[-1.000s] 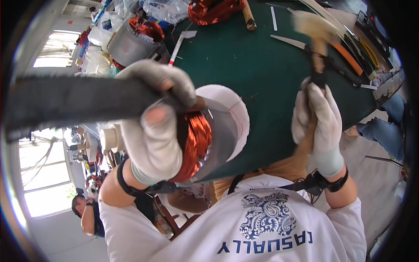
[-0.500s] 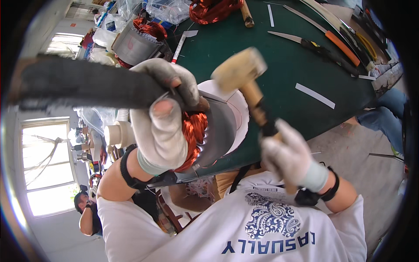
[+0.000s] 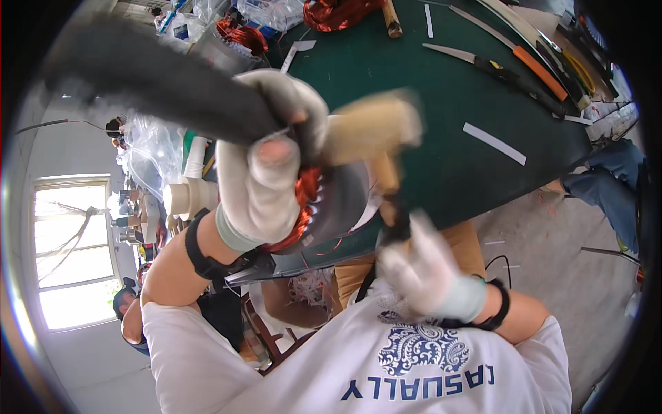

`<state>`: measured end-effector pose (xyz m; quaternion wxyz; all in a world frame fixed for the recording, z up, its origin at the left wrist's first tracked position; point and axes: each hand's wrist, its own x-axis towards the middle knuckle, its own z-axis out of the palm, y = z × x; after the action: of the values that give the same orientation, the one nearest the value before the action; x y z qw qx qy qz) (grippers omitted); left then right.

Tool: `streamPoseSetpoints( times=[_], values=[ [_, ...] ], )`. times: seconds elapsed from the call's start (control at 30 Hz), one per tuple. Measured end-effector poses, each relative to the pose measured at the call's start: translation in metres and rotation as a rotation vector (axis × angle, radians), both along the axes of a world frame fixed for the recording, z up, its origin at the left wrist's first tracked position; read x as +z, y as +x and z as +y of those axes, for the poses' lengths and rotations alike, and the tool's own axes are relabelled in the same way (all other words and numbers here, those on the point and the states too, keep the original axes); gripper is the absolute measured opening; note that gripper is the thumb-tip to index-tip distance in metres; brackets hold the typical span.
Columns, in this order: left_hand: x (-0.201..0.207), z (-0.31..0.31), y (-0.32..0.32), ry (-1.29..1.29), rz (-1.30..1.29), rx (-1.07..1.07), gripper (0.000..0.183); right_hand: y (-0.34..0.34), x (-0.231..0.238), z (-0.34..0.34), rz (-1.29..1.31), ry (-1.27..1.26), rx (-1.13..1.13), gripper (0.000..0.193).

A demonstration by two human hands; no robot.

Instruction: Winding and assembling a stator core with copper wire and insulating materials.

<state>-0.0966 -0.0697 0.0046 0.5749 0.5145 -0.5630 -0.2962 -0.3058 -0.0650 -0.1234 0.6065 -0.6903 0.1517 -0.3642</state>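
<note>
My left hand (image 3: pixel 258 183), in a white glove with a bare thumb tip, is closed round a thick dark bar (image 3: pixel 172 86). The bar slants up to the left, its far end blurred. Below that hand lies a grey metal motor stator (image 3: pixel 343 196) with red copper windings (image 3: pixel 308 200) along its near left edge. A mallet (image 3: pixel 369 131) with a pale head is in my gloved right hand (image 3: pixel 431 279), closed on its handle. Smeared by motion, the mallet head is at the bar's lower end beside my left fingers; whether they touch, I cannot tell.
On the green table (image 3: pixel 420 186) lie a black-handled knife (image 3: pixel 510 77), an orange-handled blade (image 3: pixel 538 72) and white paper strips (image 3: pixel 494 143). More copper coils (image 3: pixel 338 12) and plastic bags sit at the back. Another person (image 3: pixel 131 314) is at the lower left.
The mallet and my right hand have swung left, bringing the head to the bar's lower end. My left hand has shifted slightly right, and the bar now tilts more, its far end higher.
</note>
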Motion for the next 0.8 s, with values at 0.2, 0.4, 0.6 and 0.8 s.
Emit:
streamPoseSetpoints(
  times=[0.2, 0.4, 0.6, 0.8],
  values=[
    [-0.007, -0.022, 0.003, -0.242, -0.442, 0.291, 0.026, 0.001, 0.012, -0.018, -0.086, 0.857, 0.105, 0.013],
    [0.043, -0.007, 0.037, -0.249, -1.046, 0.117, 0.035, -0.012, 0.025, -0.024, -0.001, 0.836, 0.180, 0.012],
    [0.033, -0.004, 0.019, 0.178, -0.102, -0.245, 0.063, -0.028, 0.004, -0.004, 0.125, 0.617, 0.197, 0.018],
    [0.005, -0.002, 0.016, -0.011, 0.120, -0.121, 0.059, -0.034, 0.041, -0.058, 0.257, 0.639, 0.139, 0.024]
  ],
)
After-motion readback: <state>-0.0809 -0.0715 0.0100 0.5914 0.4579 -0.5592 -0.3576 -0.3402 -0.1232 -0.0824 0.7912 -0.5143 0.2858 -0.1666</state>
